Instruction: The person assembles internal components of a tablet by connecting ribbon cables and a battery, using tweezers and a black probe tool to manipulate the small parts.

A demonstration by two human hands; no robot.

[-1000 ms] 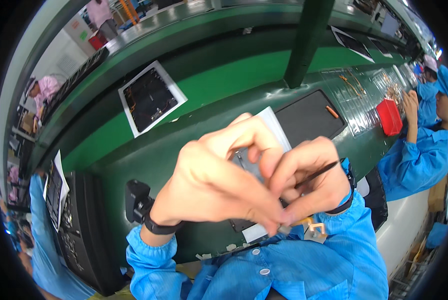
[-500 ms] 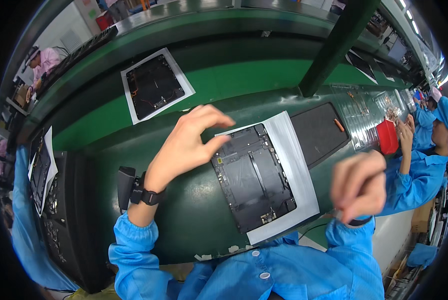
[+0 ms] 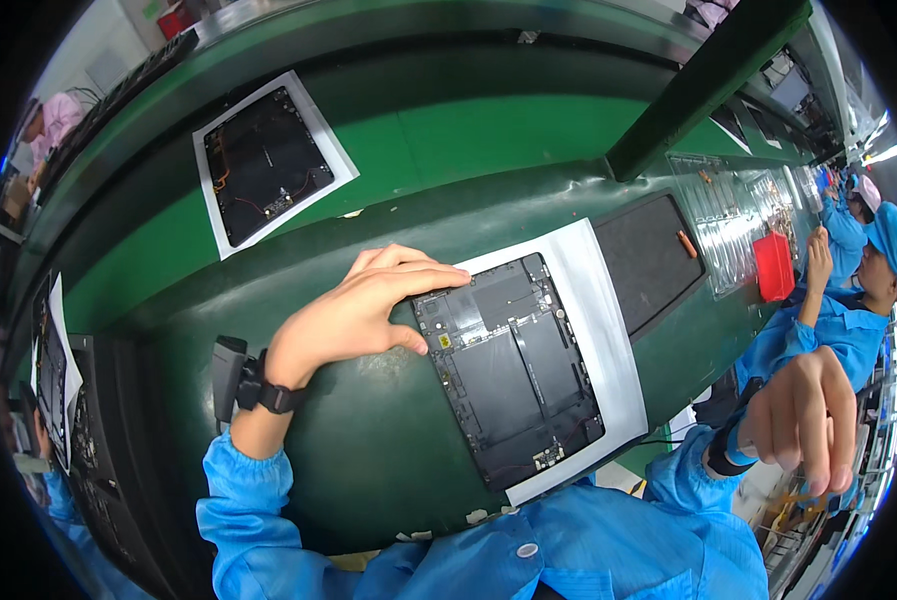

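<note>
The head view looks steeply down from the person's side, above and behind the left hand (image 3: 353, 312), which sits close to the lens, left of centre. The right hand (image 3: 803, 420) is well to its right, toward the fisheye rim. Below the left hand comes the blue smock (image 3: 588, 545); beyond it, the wide view spans the green bench (image 3: 368, 440), edges bowing.

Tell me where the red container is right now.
In the head view, the red container sits toward the right on the green bench, between the clear plastic tray and a co-worker's raised hand, above your right hand in the picture.
</note>
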